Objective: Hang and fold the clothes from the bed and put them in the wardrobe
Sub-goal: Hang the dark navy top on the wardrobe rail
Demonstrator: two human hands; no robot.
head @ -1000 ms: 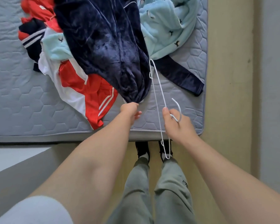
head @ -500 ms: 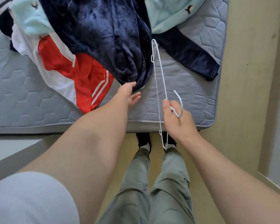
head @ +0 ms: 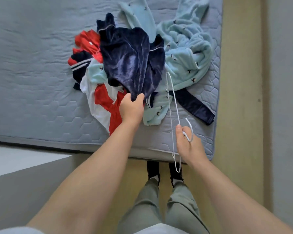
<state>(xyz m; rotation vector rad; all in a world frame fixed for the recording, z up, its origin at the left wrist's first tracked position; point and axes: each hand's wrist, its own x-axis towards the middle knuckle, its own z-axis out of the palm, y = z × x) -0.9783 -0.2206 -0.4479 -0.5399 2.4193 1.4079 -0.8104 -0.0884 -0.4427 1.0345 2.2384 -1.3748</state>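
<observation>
We log our left hand (head: 132, 109) gripping the navy garment (head: 130, 63) at twelve o'clock on the bed (head: 32, 81), our right hand (head: 189, 146) clasping a white hanger (head: 173, 105) at four.

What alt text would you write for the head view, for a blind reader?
Seen from above, a person's left hand grips a dark blue garment atop a clothes pile on a grey mattress, while the right hand holds a white hanger.

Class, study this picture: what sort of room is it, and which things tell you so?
Most likely a bedroom: a quilted mattress takes up most of the view, a pile of clothes lies on it, and the right hand holds a wire hanger.
</observation>
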